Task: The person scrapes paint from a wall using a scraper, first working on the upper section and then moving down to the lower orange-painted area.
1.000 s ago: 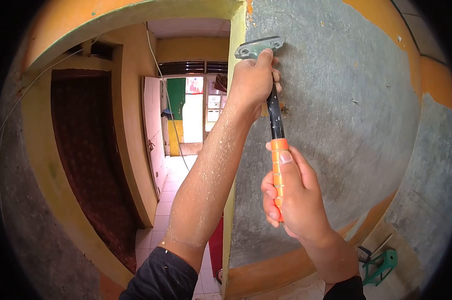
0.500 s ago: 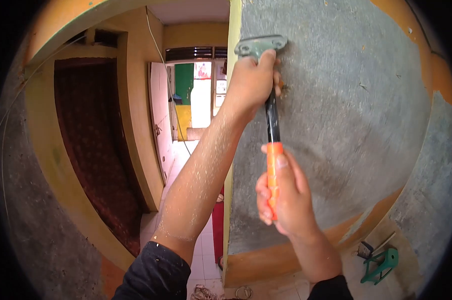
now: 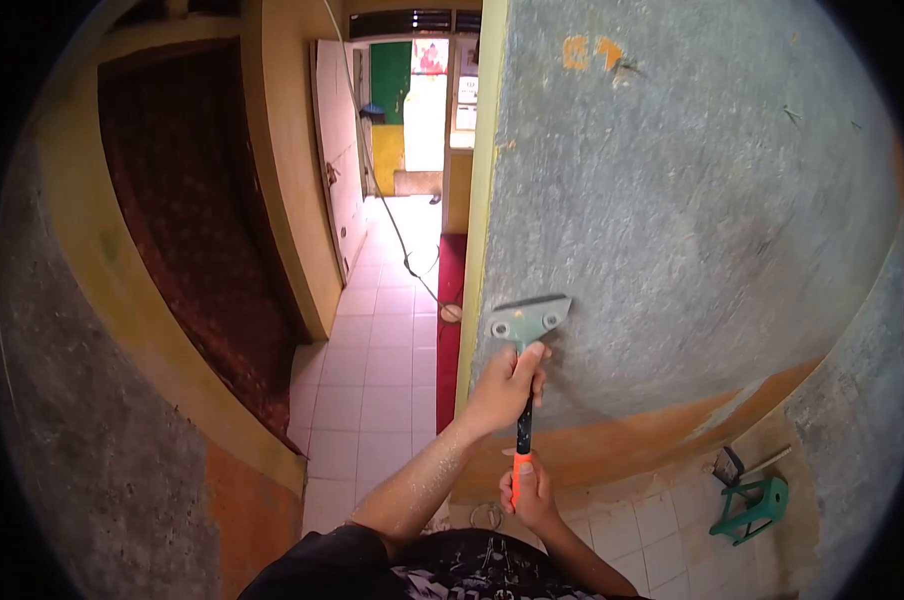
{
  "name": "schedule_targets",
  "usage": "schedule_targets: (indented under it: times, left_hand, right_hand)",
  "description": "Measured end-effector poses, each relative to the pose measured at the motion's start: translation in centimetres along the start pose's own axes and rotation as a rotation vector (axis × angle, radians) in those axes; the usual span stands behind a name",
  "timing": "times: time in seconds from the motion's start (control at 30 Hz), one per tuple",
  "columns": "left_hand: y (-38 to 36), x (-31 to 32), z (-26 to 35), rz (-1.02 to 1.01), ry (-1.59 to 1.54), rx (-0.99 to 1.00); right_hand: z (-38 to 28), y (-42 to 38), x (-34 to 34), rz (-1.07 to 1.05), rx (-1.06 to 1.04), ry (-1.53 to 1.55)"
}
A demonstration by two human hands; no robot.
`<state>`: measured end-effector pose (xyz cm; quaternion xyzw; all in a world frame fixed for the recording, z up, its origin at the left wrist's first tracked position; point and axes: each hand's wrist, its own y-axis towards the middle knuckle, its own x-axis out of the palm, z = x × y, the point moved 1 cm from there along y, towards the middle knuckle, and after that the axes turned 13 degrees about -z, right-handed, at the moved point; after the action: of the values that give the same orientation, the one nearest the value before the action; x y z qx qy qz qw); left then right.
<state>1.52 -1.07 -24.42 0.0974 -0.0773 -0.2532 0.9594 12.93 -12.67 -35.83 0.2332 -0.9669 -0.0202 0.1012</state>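
A long-handled scraper has a wide grey-green head, its blade edge up against the grey wall. My left hand is wrapped round the black shaft just below the head, and pale flecks cover that forearm. Lower down, my right hand grips the orange handle. The handle points down towards my body. Small orange patches show high on the wall.
An orange band runs along the wall's foot. At the lower right stands a green stool beside a dark-headed tool. Left of the wall's edge lies a tiled passage with a hanging cable, a dark red curtain and a pink door.
The scraper and both hands have moved down the wall, nearer my body. The camera view has tilted downward, showing more floor and my dark shirt. Both hands keep their hold.
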Motion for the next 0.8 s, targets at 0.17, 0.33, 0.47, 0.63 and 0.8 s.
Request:
schedule_targets:
  times: [0.17, 0.33, 0.47, 0.63, 0.8]
  left_hand:
    - [-1.6, 0.8, -4.6, -0.061, -0.299, -0.102]
    - [-1.4, 0.9, -2.0, -0.044, -0.423, -0.025]
    - [-1.3, 0.2, -2.5, -0.064, -0.419, -0.017]
    - [-3.4, -0.8, -8.7, -0.029, -0.438, -0.046]
    - [-3.9, -1.2, -8.3, 0.004, -0.458, -0.055]
  right_hand:
    - [4.5, -1.7, -1.5, 0.044, 0.074, -0.103]
    - [1.3, -1.4, 0.1, 0.014, 0.076, 0.017]
    - [2.8, -0.9, -0.9, -0.139, 0.076, 0.316]
    - [8.5, -1.4, -2.4, -0.110, 0.220, 0.289]
    - [8.3, -1.3, -1.3, 0.041, 0.189, 0.088]
